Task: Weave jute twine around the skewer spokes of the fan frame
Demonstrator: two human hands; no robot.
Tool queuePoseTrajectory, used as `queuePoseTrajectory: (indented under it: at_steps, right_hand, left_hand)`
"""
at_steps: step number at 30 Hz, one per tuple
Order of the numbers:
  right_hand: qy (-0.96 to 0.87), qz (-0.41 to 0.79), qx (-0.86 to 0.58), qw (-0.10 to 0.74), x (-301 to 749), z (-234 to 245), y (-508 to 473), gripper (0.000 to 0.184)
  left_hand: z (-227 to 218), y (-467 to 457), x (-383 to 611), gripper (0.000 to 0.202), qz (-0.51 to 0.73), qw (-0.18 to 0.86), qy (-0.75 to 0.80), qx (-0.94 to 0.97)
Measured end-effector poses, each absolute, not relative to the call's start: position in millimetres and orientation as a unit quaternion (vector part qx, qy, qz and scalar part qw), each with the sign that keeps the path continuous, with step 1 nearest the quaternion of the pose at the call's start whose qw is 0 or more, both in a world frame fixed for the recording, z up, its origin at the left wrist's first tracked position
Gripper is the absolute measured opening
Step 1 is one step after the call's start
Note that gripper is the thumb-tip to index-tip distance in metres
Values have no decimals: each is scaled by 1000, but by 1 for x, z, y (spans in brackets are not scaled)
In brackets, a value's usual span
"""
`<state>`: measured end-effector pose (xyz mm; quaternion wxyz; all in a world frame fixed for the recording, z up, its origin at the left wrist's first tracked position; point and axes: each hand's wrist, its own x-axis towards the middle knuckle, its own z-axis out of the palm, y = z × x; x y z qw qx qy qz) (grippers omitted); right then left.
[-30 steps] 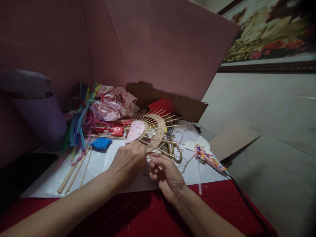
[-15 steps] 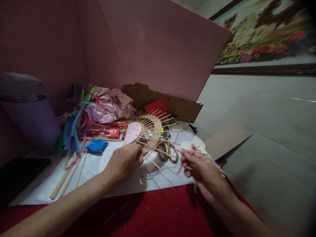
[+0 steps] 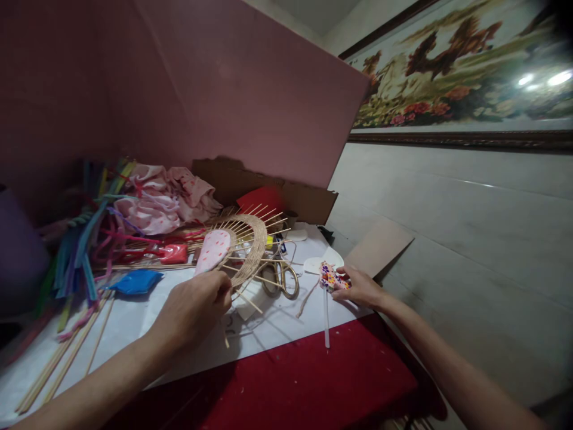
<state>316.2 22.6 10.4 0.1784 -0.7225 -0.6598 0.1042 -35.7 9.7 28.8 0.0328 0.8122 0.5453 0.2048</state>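
My left hand (image 3: pixel 197 301) is closed on the lower edge of a round woven piece (image 3: pixel 255 248) of twine and thin sticks that fan outward. A pink spotted fabric patch (image 3: pixel 213 249) covers its centre. On the right, my right hand (image 3: pixel 364 289) has its thumb and fingers around a small flower-patterned glue gun (image 3: pixel 330 278). A translucent glue stick (image 3: pixel 326 322) sticks out of it toward the table's front edge. Behind the woven piece's sticks lie scissors (image 3: pixel 290 282) with bronze-coloured handles. A short piece of twine (image 3: pixel 307 300) lies beside the glue gun.
Left of the woven piece are a blue packet (image 3: pixel 136 281), a red packet (image 3: pixel 173 254), loose sticks (image 3: pixel 67 358), coloured pipe cleaners (image 3: pixel 83 251) and crumpled pink fabric (image 3: pixel 154 206). Cardboard (image 3: pixel 308 203) stands behind. White paper (image 3: pixel 179 352) covers part of the red table (image 3: pixel 290 388).
My right hand has moved from beside the scissors onto the glue gun and closed on it. My left hand still holds the woven piece. The camera view has turned to the right.
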Motion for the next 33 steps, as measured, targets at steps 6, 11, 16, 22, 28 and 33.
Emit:
queuePoseTrajectory:
  at_steps: [6,11,16,22,28,33]
  right_hand:
    - [-705,122,-665,212,324,8,26,24]
    - [-677,164,-681,226,325,9,24,26]
    - [-642,236,-692,231,325,23,18,29]
    - [-652,309,-650,237,327,31,14,23]
    - [-695,173,-671,192,326,23,13,23]
    - [-708,165,-671,148,332,19,17,26]
  left_hand:
    - [29,10,-36,18,207,39,549,809]
    - [27,11,-37,19,212,40,546,809]
    - [25,10,-38,18,216,37,547,808]
    - [24,10,-38,18,217,31,542,811]
    - [23,11,-39,18,205,37,543,813]
    - [21,12,-38,16,200,53,554,806]
